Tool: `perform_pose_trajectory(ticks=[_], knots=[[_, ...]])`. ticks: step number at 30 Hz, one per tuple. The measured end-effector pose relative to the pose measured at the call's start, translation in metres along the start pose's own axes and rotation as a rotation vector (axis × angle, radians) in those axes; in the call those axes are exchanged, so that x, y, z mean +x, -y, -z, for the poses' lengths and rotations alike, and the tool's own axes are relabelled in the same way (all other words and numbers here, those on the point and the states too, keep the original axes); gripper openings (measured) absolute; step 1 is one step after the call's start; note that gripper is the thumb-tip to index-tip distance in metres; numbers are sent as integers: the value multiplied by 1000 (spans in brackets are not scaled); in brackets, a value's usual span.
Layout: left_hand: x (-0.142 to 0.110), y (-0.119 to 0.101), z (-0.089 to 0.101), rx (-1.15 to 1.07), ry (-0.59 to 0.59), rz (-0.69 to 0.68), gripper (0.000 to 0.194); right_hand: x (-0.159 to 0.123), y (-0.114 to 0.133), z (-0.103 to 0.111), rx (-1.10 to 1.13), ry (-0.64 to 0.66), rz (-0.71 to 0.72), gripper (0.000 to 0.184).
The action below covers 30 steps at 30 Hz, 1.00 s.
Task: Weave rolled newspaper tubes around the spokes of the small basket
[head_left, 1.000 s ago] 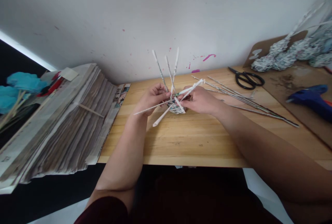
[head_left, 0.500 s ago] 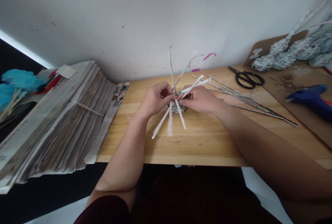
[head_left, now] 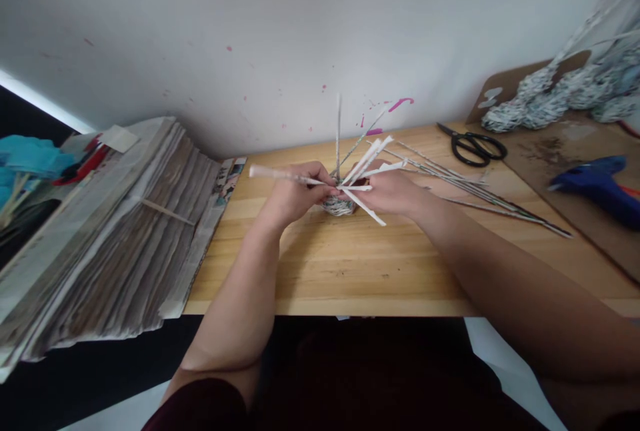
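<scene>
Basketwork (head_left: 340,207) of speckled white and grey paper, small and rounded, sits between the hands over the middle of the pale wooden table (head_left: 310,271); whether it touches the wood I cannot tell. Paper spokes (head_left: 369,210) fan out from its top: one points left, blurred, several lean right, and two rise thinly before the wall (head_left: 250,18). The left hand (head_left: 305,194) is pinched, thumb against bent fingers, on the spokes at their root. The right hand (head_left: 393,190) is curled nearly closed on the same crossing, its fingertips partly hidden by the white ends. Hands and spokes cover much of the upper rim.

To the left lies a thick stack of newspaper (head_left: 120,251), with a light stick (head_left: 167,212) across it and turquoise material (head_left: 37,158) beside it. On the right, slender paper rods (head_left: 480,195) lie loosely bunched near the right hand. A blue glue gun (head_left: 595,181) rests on a brown board (head_left: 530,171). Farther back are black scissors (head_left: 456,138), then woven paper balls (head_left: 543,110) before a piece of cardboard (head_left: 505,81). Pink paint marks the wall.
</scene>
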<state>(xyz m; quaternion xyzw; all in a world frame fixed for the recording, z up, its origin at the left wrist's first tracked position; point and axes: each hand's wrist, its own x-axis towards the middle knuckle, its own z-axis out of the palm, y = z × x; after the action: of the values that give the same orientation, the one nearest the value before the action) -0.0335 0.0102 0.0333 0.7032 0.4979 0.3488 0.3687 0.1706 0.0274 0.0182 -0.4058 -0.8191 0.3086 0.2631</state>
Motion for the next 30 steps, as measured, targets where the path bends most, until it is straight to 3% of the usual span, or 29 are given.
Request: perform_pose_trajectory(ticks=[6,8,12,16,20,30], knots=[[0,1,-12,-6,-98,-14,19,4,-8,-2,-29,8,6,21],[1,3,-10,-41,-74,-8,22,4,-7,-2,-85,10,5,18],[3,10,3,-136,117,9,19,1,1,-1,-51,-4,-31,12],[4,14,8,18,96,-84,4,0,1,-2,2,-13,-28,11],[7,16,5,-27,88,-89,11,0,-3,-4,2,-53,-77,9],[5,14,3,-14,72,-50,19,-1,-1,-1,4,-8,-81,12]])
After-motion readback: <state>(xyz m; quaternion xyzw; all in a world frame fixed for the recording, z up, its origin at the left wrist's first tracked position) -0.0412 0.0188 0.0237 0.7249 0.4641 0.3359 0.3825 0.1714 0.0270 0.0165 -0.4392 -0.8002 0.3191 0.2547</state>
